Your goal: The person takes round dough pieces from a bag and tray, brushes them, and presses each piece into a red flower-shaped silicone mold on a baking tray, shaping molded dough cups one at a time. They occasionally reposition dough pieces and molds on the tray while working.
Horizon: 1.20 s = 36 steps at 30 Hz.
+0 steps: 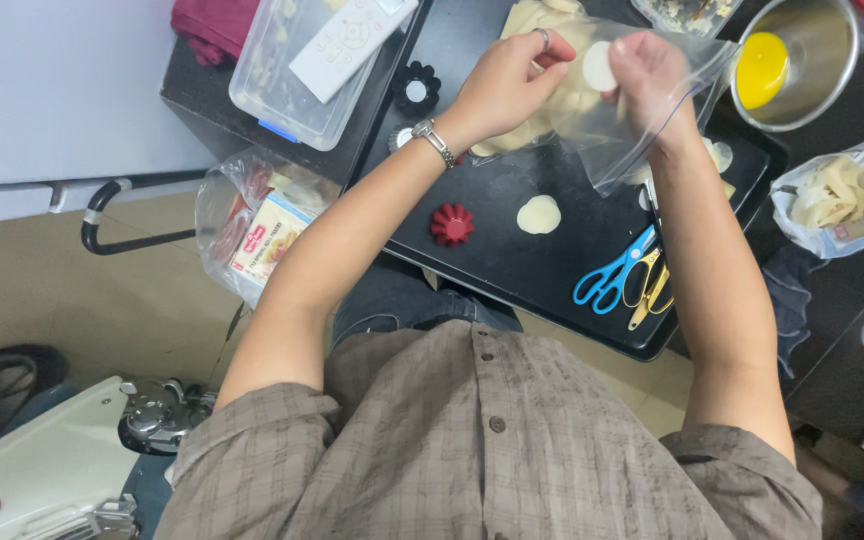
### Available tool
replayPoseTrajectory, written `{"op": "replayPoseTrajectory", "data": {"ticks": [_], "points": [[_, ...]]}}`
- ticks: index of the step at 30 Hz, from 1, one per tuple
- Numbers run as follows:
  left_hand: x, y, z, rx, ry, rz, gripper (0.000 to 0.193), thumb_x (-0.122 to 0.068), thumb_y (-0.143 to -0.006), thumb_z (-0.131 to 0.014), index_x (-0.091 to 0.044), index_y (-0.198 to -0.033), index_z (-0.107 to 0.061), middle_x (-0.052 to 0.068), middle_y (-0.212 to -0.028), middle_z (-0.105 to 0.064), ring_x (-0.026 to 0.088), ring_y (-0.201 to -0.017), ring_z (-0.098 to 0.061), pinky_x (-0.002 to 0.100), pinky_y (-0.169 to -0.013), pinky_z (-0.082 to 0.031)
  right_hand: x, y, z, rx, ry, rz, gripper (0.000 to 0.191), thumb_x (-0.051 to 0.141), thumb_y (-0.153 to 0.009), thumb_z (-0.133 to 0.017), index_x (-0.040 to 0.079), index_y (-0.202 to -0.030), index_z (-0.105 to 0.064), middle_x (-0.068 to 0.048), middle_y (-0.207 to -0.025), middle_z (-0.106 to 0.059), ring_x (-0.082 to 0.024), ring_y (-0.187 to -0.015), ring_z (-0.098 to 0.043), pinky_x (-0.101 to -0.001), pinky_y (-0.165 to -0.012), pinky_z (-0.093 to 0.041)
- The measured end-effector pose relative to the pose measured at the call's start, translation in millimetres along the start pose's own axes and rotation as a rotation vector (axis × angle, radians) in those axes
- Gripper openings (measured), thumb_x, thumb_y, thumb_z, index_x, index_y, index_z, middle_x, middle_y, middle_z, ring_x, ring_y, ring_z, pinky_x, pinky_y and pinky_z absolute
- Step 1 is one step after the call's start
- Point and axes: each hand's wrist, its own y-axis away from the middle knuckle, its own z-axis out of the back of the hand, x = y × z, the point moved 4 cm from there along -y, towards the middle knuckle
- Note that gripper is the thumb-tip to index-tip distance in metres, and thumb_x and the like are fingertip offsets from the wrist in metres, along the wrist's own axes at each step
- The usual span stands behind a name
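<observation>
While both hands worked above the far edge of the black tray (512, 265), the left hand (507, 85) pinched the mouth of a clear plastic bag (642, 120), and the right hand (652, 75) had its fingers pinching a small round dough disc (599, 66) at the bag's opening. Another dough disc (539, 214) lay on the tray's middle, beside a red fluted mould (452, 224). Blue scissors (612, 275) rested near the tray's near right corner. Judging by this, a disc was being drawn out; setting it flat would call for a light grip.
</observation>
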Motion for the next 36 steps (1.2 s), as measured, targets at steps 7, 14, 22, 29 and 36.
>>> {"op": "replayPoseTrajectory", "data": {"ticks": [7, 14, 22, 29, 36], "points": [[-70, 5, -5, -0.045, -0.377, -0.310, 0.015, -0.012, -0.099, -0.068, -0.013, -0.114, -0.071, 0.002, -0.104, -0.074, 0.021, -0.090, -0.073, 0.036, -0.078, -0.060, -2, 7, 17, -0.136, 0.225, 0.061, 0.014, 0.009, -0.101, -0.074, 0.002, -0.111, -0.068, -0.001, -0.097, -0.070, -0.006, -0.083, -0.064, -0.0198, -0.070, -0.051], [-134, 25, -56, 0.122, -0.812, -0.933, 0.026, -0.017, -0.085, -0.065, -0.017, -0.111, -0.072, 0.001, -0.118, -0.066, 0.020, -0.078, -0.065, 0.036, -0.056, -0.052, 20, 74, 62, -0.072, 0.288, -0.019, 0.009, 0.004, -0.105, -0.071, 0.001, -0.114, -0.071, 0.001, -0.093, -0.067, -0.003, -0.078, -0.057, -0.0186, -0.066, -0.043], [-119, 27, -9, 0.278, -1.013, -0.807, 0.010, -0.017, -0.078, -0.067, -0.014, -0.069, -0.065, 0.002, -0.094, -0.060, 0.020, -0.090, -0.065, 0.033, -0.076, -0.056, 0, 168, 43, -0.136, 0.200, -0.115, 0.009, 0.003, -0.097, -0.072, -0.001, -0.105, -0.070, 0.000, -0.090, -0.071, -0.003, -0.078, -0.063, -0.0188, -0.069, -0.049], [-144, 53, 38, 0.350, -0.952, -0.685, 0.008, -0.012, -0.080, -0.068, -0.012, -0.073, -0.065, 0.004, -0.098, -0.057, 0.021, -0.094, -0.065, 0.034, -0.077, -0.055, 29, 168, -4, -0.181, 0.534, 0.061, 0.030, 0.012, -0.087, -0.079, 0.007, -0.115, -0.069, 0.000, -0.084, -0.065, -0.009, -0.071, -0.055, -0.0253, -0.064, -0.045], [-143, 39, 48, 0.294, -0.755, -0.577, 0.010, -0.013, -0.098, -0.068, -0.005, -0.095, -0.063, 0.008, -0.101, -0.056, 0.027, -0.097, -0.064, 0.039, -0.077, -0.053, 90, 135, -33, -0.133, 1.215, 0.466, 0.016, 0.013, -0.091, -0.083, 0.011, -0.105, -0.075, -0.005, -0.090, -0.065, -0.025, -0.079, -0.067, -0.0356, -0.067, -0.052]]}}
